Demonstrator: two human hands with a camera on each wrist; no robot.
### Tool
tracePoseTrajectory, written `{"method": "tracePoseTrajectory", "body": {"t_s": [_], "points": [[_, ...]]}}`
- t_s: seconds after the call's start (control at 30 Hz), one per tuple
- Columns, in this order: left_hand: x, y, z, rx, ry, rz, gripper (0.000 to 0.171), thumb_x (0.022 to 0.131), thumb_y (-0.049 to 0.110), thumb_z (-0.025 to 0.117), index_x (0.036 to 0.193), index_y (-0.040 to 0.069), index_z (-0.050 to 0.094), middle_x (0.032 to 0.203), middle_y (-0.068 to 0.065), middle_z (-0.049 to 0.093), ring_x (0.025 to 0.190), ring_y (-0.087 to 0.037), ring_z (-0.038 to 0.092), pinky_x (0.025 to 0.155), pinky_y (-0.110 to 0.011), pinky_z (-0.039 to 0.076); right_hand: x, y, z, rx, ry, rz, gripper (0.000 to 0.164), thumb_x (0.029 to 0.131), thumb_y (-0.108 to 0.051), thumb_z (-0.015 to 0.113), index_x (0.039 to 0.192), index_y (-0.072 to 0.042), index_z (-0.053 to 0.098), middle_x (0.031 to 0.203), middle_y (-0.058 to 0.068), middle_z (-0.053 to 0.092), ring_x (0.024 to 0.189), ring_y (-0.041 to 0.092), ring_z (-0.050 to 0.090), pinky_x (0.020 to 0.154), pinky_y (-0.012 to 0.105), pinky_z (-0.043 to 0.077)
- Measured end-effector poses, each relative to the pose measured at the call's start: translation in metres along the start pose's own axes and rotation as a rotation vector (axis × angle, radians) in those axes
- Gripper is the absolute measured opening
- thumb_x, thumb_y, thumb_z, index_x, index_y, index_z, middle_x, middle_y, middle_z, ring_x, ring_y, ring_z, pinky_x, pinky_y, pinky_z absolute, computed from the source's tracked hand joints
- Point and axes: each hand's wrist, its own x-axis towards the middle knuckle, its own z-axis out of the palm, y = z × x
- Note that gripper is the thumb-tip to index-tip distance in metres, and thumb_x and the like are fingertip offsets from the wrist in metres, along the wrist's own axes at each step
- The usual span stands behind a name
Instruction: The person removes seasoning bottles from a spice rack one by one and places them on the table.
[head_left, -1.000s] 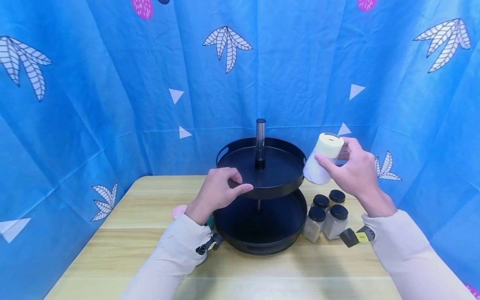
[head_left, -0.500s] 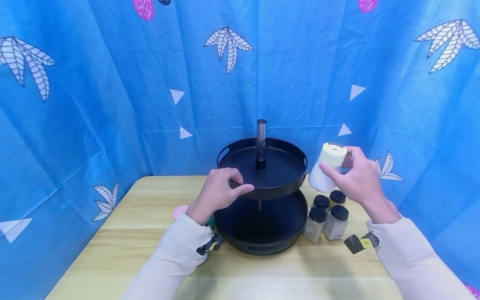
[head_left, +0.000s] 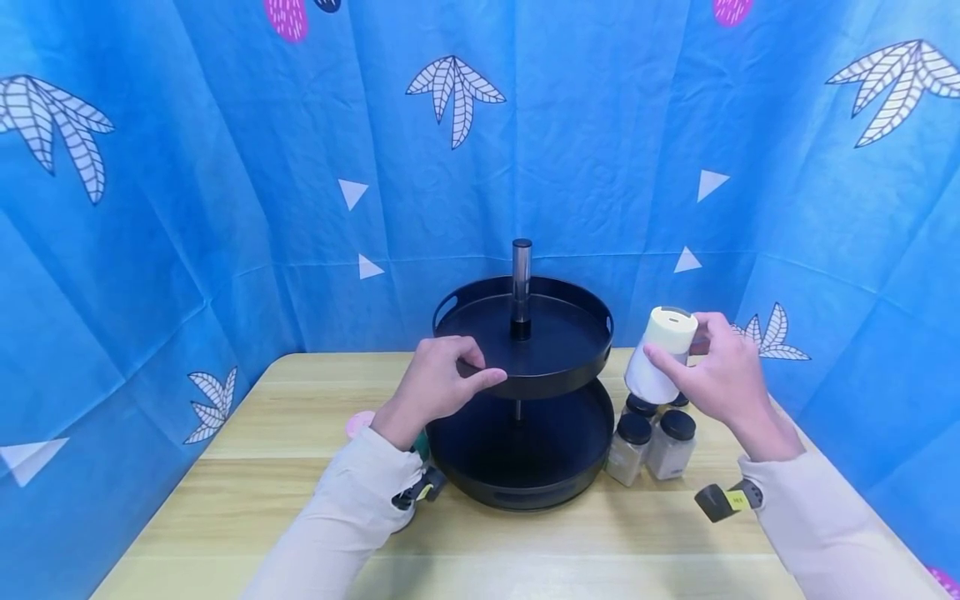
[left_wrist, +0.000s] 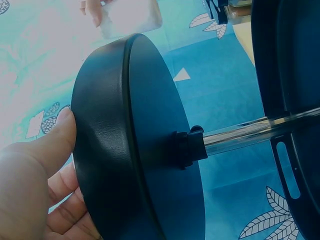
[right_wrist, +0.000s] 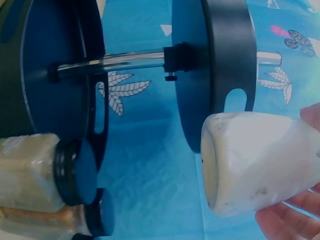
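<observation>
A black two-tier round tray stand has an upper tray (head_left: 558,379) and a lower tray (head_left: 525,467) on a shiny metal post (head_left: 522,279). My left hand (head_left: 442,379) grips the upper tray's front left rim, its thumb along the outer wall in the left wrist view. My right hand (head_left: 723,367) holds a white jar (head_left: 652,375) with a cream lid, thumb in front and fingers behind. The jar is tilted, to the right of the upper tray, and overlaps the rear jars in the head view. In the right wrist view its base faces the stand.
Several square glass jars (head_left: 671,450) with black lids stand close against the lower tray's right side. Left of the stand, a pink round thing (head_left: 359,422) and a green one (head_left: 422,446) are partly hidden by my left arm. A blue curtain (head_left: 600,150) surrounds the wooden table (head_left: 247,500).
My right hand has moved down and slightly right with the white jar, which now covers part of the rear black lids. My left hand has stayed on the tray rim.
</observation>
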Motion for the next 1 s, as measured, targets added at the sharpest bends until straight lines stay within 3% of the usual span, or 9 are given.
{"method": "tracePoseTrajectory", "body": {"t_s": [0.4,0.73,1.0], "points": [[0.001,-0.002,0.001,-0.008,0.004,0.012,0.027,0.081,0.039,0.078,0.077,0.015,0.067,0.074,0.005,0.062,0.071,-0.016,0.053,0.064,-0.028,0.048,-0.014,0.011,0.005,-0.013,0.002,-0.004,0.056,0.08,-0.034,0.078,0.112,0.006,0.053,0.095,0.024,0.066,0.083,0.039,0.068,0.067,0.044,0.05],[0.0,-0.004,0.001,-0.013,0.007,0.013,0.027,0.081,0.038,0.079,0.077,0.015,0.066,0.073,0.006,0.062,0.071,-0.015,0.053,0.065,-0.028,0.049,-0.025,0.02,0.006,-0.028,-0.044,0.037,0.061,0.082,-0.038,0.076,0.115,0.007,0.051,0.1,0.024,0.064,0.088,0.039,0.065,0.066,0.042,0.05],[-0.001,-0.003,0.001,-0.013,0.005,0.009,0.027,0.081,0.039,0.079,0.077,0.015,0.066,0.074,0.006,0.062,0.072,-0.016,0.054,0.064,-0.028,0.048,-0.035,0.028,0.009,-0.025,-0.058,0.04,0.06,0.08,-0.039,0.078,0.116,0.002,0.053,0.097,0.018,0.063,0.086,0.036,0.065,0.061,0.036,0.046]]}}
